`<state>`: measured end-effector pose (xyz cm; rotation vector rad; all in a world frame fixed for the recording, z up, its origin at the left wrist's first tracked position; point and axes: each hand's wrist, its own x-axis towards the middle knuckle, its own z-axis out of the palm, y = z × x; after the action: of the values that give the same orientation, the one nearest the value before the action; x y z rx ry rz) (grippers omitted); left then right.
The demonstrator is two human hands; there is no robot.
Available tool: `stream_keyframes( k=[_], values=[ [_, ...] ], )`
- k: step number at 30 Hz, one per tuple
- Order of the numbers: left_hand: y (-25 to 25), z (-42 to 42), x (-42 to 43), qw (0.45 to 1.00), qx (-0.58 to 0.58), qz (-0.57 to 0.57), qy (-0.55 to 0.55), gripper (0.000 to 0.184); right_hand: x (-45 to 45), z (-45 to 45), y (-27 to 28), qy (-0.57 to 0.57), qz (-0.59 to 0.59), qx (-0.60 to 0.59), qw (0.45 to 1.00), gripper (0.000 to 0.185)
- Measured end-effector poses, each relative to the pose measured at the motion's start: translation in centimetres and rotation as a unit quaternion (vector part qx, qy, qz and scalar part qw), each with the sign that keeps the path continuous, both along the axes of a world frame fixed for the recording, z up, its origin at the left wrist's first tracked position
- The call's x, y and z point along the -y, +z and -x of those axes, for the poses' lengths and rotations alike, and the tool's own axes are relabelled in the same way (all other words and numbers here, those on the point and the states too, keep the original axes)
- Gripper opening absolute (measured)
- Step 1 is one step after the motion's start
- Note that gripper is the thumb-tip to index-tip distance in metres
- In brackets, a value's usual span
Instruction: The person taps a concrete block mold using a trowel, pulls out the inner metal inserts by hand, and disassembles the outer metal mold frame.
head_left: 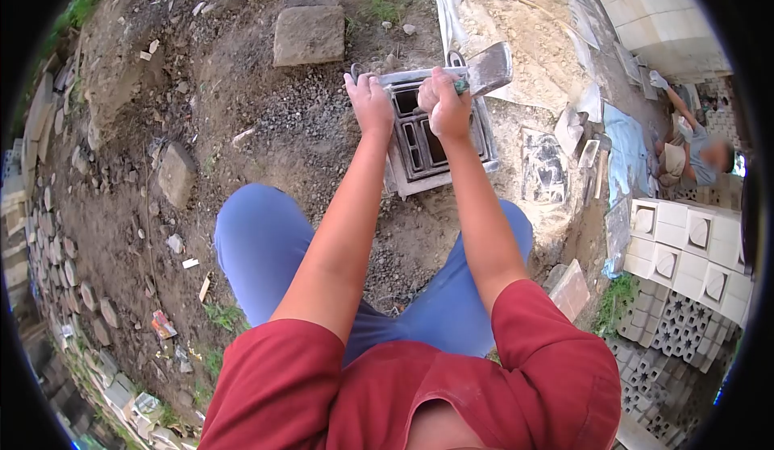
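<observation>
Left loop: a small ring point(355, 70) at the far-left corner; probably a sound lifting point.
Left hand: the left hand point(372, 108) lies on the frame's far-left edge, fingers forward; whether it grips, I cannot tell.
Slotted frame: the frame point(427, 184) sits on the ground ahead of the knees; looks stiff, fairly heavy, gritty rather than slippery.
Right hand: the right hand point(448, 105) is curled around the trowel's green handle, above the frame.
Right loop: a matching ring point(456, 58); lifting by both should keep it level.
Trowel: the flat blade point(490, 70) juts rightward; likely light, rigid.
</observation>
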<state>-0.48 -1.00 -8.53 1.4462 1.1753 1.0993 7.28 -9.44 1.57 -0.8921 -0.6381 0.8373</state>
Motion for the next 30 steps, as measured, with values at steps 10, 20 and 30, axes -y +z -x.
stream_keyframes(
  k=[10, 20, 30],
  values=[
    [-0.8, 0.1, -0.2, 0.998, 0.062, 0.026, -0.02, 0.027, 0.3, 0.5, -0.2, 0.011, 0.004, -0.006, 1.0, 0.04],
    [-0.4, 0.5, -0.2, 0.955, 0.248, 0.156, -0.043, 0.024, -4.4, 1.0, 0.6, -0.015, 0.031, 0.039, 0.999, 0.048],
    [-1.2, 0.4, -0.4, 0.963, 0.236, 0.118, -0.047, 0.021, -7.1, 1.2, 0.2, -0.003, -0.006, 0.04, 0.999, 0.041]
  ],
)
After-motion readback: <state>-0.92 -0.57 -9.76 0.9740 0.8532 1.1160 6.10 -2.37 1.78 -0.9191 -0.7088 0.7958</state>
